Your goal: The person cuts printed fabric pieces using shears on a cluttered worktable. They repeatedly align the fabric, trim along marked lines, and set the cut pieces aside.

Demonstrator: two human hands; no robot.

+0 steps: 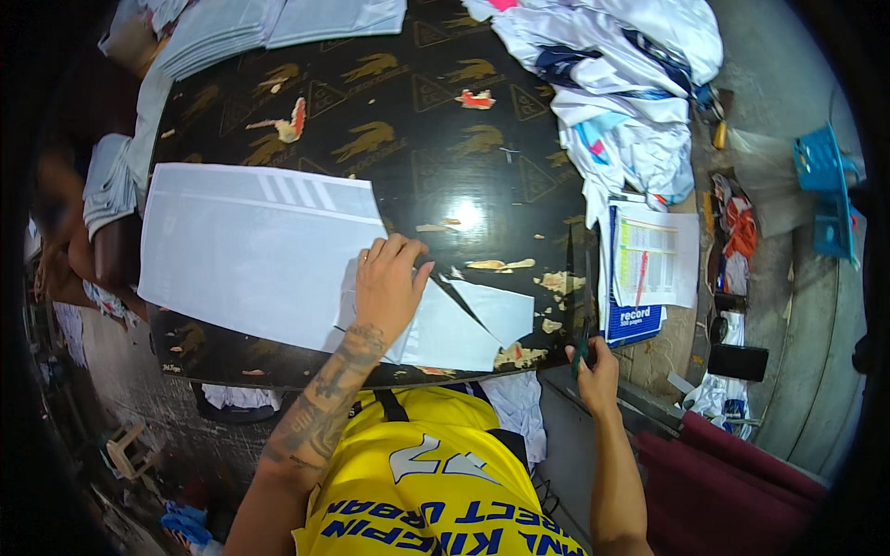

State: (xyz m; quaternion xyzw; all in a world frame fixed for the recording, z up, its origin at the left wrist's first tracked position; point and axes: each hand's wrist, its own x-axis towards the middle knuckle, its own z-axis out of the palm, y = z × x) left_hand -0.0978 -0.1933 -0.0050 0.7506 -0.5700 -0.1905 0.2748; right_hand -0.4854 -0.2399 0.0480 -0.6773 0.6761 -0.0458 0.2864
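From where I stand, the work in hand looks like trimming white cloth. The big white panel with pale grey stripes (pixel 260 246) lies flat across the left half of the dark table (pixel 505 199), and the left hand (pixel 389 278) rests palm down on its right end. Those fingers are bent and close together; I can't tell whether they pinch the cloth or only press it. Just right of them lies a smaller white piece (pixel 445 329) with a dark, pointed gap in it; whether it joins the panel is hidden from me.

The right hand (pixel 598 366) has its fingers wrapped round the dark-handled scissors (pixel 581 357), blades pointing away from the body at the table's right side, well apart from the panel. To my eye, another cut would call for bringing the blades leftward while the left hand steadies the cloth.

The smaller piece comes right up to the near edge, so there's little to spare on that side. On the right, the scissors are hemmed in by a blue-covered notebook (pixel 638 322) under loose sheets, with a heap of white garments (pixel 640 83) beyond. The best room is past the panel, toward the stacked white panels (pixel 222 37) at the far left.
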